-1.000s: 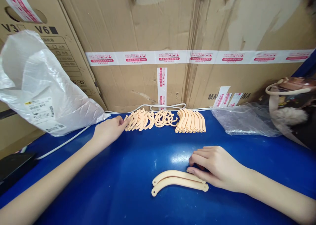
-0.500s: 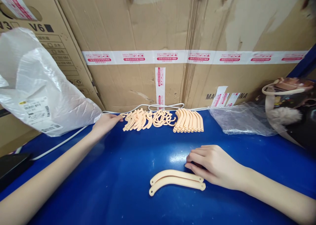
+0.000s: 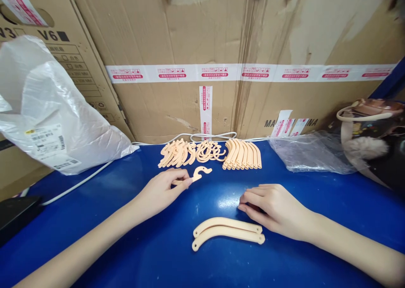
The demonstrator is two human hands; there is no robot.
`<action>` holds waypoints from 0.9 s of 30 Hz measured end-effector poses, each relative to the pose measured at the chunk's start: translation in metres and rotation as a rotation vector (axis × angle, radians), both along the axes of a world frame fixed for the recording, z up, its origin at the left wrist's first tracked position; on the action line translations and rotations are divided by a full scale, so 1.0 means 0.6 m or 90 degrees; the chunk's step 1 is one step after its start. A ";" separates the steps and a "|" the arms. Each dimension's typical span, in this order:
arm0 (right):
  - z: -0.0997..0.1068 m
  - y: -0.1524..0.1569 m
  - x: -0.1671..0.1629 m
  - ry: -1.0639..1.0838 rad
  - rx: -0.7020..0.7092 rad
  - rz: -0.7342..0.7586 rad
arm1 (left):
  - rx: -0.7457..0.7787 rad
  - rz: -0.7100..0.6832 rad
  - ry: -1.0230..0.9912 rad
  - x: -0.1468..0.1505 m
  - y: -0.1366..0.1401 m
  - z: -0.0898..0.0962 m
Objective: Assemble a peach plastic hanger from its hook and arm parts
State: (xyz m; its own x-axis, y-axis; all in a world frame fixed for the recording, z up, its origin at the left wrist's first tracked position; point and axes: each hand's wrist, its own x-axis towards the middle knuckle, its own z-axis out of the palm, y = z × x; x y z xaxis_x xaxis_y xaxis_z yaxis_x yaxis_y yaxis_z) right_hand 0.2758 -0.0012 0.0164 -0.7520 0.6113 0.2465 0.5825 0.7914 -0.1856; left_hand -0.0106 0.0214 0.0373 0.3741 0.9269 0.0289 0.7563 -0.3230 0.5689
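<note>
A hook (image 3: 196, 176) is pinched between the fingers of the left hand (image 3: 166, 189), over the surface (image 3: 142, 254) and in front of the piled parts (image 3: 178, 153). Two bars (image 3: 228, 232) are laid side by side near the right hand (image 3: 274, 210), whose fingers are curled; whether their tips meet cannot be told.

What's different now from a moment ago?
The left hand has moved right and toward the person from the left end of the pile, and now holds a hooked piece in front of it. The right hand stayed beside the two curved pieces, which still lie together on the table.
</note>
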 end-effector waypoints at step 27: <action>-0.001 0.003 -0.003 0.025 -0.135 0.006 | 0.252 0.097 0.148 -0.045 0.011 -0.007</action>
State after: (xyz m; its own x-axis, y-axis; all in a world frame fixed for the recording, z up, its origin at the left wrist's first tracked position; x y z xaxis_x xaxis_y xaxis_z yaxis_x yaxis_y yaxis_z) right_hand 0.2742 0.0008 0.0157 -0.7505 0.6455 0.1417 0.5644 0.7375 -0.3708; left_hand -0.0374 0.0280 0.0329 0.2736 0.9064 0.3217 0.9043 -0.3564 0.2351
